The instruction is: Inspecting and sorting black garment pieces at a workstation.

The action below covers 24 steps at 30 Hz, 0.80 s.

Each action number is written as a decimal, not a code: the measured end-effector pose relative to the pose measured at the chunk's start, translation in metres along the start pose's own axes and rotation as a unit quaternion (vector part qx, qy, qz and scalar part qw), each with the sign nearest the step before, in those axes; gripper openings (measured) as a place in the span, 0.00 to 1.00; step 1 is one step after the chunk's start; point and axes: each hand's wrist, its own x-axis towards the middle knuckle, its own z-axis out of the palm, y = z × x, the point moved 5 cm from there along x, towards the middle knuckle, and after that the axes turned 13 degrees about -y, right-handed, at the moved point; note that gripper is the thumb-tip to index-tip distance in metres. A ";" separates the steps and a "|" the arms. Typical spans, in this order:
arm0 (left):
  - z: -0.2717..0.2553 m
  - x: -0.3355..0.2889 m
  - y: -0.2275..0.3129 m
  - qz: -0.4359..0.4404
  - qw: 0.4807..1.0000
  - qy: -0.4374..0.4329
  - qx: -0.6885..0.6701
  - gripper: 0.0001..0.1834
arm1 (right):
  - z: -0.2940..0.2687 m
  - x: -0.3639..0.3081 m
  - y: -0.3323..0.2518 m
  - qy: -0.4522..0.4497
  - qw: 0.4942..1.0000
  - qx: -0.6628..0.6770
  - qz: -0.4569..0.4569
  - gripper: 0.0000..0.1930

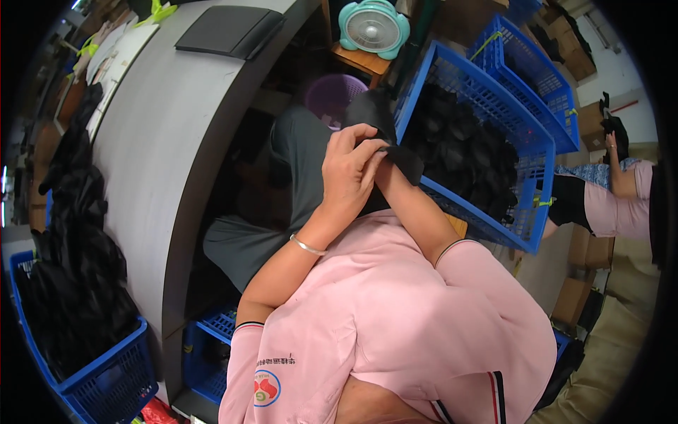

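Observation:
A black tube-like cloth piece [372, 115] is over my right hand, hiding its fingers; only the wrist and forearm come out below the cloth. My left hand [348, 166], with a silver bangle on the wrist, lies across it. Its thumb and fingertips pinch the cloth near the right wrist. A folded edge of the cloth [405, 164] hangs on the right side of that wrist. Both hands are above my lap, over the dark grey trousers [304, 152].
A blue crate [544, 166] of black cloth pieces stands right, another crate [522, 78] behind it. A grey table [141, 155] runs along the left, with a black-filled blue crate [106, 367] beyond. Ahead are a purple basket [328, 95] and a fan [373, 32]. Another person [614, 198] is far right.

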 end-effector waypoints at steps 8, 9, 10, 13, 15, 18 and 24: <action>-0.011 0.016 -0.088 -0.161 0.801 0.175 -0.549 0.12 | 0.041 -0.007 0.003 0.046 0.938 0.342 0.016 0.17; -0.022 0.018 -0.102 -0.164 0.798 0.195 -0.546 0.12 | 0.073 -0.023 -0.027 -0.018 0.936 0.343 -0.072 0.16; -0.025 0.023 -0.116 -0.172 0.789 0.210 -0.551 0.12 | 0.077 -0.022 -0.025 0.010 0.955 0.295 -0.045 0.18; -0.031 0.032 -0.152 -0.219 0.782 0.238 -0.533 0.12 | 0.086 -0.031 -0.018 0.018 0.971 0.238 0.027 0.21; -0.043 0.034 -0.167 -0.220 0.792 0.264 -0.504 0.15 | 0.110 -0.059 -0.059 -0.027 0.970 0.219 0.104 0.24; -0.113 0.016 -0.234 -0.259 0.884 0.294 -0.255 0.20 | 0.127 -0.106 -0.111 -0.290 0.955 -0.040 0.047 0.10; -0.103 0.027 -0.156 -0.176 0.853 0.302 -0.387 0.14 | 0.052 -0.116 -0.097 -0.174 0.954 0.236 0.066 0.10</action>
